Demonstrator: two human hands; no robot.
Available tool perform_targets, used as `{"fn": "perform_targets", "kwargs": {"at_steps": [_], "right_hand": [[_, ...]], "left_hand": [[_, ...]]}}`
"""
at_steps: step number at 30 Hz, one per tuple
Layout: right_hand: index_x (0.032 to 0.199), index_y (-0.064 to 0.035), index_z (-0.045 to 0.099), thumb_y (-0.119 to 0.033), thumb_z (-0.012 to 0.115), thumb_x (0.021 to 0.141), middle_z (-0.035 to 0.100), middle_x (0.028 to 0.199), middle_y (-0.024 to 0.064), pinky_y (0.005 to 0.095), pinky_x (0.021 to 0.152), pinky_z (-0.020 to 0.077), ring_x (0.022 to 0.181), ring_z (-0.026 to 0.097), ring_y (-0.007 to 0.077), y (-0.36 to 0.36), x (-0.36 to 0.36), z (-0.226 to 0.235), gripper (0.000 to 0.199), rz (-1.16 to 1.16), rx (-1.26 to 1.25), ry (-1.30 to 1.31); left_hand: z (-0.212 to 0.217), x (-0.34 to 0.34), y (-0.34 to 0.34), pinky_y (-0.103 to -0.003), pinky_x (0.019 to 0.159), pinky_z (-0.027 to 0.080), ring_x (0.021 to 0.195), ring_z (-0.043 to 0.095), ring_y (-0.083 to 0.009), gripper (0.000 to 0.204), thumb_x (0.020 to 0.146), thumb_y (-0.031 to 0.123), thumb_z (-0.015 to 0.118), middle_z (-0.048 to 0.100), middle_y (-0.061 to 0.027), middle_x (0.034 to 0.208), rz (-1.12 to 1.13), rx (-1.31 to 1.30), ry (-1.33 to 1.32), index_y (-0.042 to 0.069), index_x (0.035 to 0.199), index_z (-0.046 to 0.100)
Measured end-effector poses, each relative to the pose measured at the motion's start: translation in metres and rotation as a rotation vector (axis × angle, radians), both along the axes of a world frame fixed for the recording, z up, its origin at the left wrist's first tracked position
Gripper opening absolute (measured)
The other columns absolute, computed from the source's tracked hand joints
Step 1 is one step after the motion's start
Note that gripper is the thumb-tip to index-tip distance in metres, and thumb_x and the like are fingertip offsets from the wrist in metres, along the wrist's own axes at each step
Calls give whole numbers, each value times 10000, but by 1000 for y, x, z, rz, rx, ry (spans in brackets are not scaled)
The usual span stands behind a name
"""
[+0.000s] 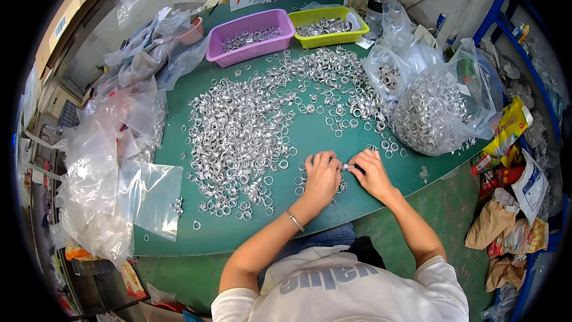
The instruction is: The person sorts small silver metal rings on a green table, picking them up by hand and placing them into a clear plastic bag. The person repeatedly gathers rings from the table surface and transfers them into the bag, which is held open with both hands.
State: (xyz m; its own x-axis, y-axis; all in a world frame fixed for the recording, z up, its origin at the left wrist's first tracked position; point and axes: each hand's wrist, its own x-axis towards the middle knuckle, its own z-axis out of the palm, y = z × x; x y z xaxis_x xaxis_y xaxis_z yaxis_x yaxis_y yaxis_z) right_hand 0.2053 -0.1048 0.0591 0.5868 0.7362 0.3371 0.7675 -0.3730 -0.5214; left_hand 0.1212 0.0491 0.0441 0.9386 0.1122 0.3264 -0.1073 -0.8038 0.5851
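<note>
Green table, rings, bag, left hand grip unclear, right hand pinching metal piece

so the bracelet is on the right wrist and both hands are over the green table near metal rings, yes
Not the right: the head view shows the bracelet on the left wrist; both hands are over the green table near metal rings.

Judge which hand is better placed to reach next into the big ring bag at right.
Likely the right hand: it is nearer the bag; the left hand lies farther off. Both seem busy at a metal piece.
</note>
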Motion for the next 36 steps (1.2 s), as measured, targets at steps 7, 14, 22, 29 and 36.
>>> {"fn": "perform_targets", "kwargs": {"at_steps": [7, 14, 22, 29, 36], "right_hand": [[826, -41, 628, -45, 622, 771, 595, 805, 67, 336, 748, 388, 805, 532, 245, -13, -11, 12, 56, 69, -8, 87], [796, -23, 579, -5, 666, 700, 574, 859, 115, 378, 739, 423, 823, 519, 297, -59, 13, 11, 131, -437, -119, -133], [1109, 71, 526, -82, 577, 798, 508, 1207, 205, 407, 950, 373, 1133, 455, 352, -12, 5, 2, 351, -285, -324, -349], [1220, 69, 466, -105, 532, 864, 430, 1312, 219, 418, 1040, 313, 1262, 357, 368, 6, -48, 4, 401, 38, -149, 46], [1248, -75, 501, -254, 559, 865, 408, 1369, 120, 449, 1074, 262, 1296, 330, 328, 24, -18, 16, 427, 316, -69, 213]], "left_hand": [[2, -5, -4, -487, 1012, 288, 1056, 518, -263, 186, 785, 55, 610, 564, -95, 1050, -178, -52, 21, 58, 970, 601], [11, -21, -3, -443, 983, 373, 1008, 562, -280, 191, 800, 35, 591, 603, -124, 1013, -272, -61, -91, 36, 990, 615], [45, -73, -27, -359, 827, 475, 941, 585, -291, 209, 792, -4, 594, 599, -128, 1035, -449, -515, 90, 11, 999, 619], [34, -116, -11, -299, 788, 479, 914, 595, -235, 210, 837, -12, 563, 607, -116, 1027, -115, -551, 64, -2, 1041, 612], [-28, -140, -37, -361, 935, 443, 1114, 540, -229, 391, 963, 197, 431, 532, -181, 1209, -349, -1983, 975, -23, 1286, 414]]}}
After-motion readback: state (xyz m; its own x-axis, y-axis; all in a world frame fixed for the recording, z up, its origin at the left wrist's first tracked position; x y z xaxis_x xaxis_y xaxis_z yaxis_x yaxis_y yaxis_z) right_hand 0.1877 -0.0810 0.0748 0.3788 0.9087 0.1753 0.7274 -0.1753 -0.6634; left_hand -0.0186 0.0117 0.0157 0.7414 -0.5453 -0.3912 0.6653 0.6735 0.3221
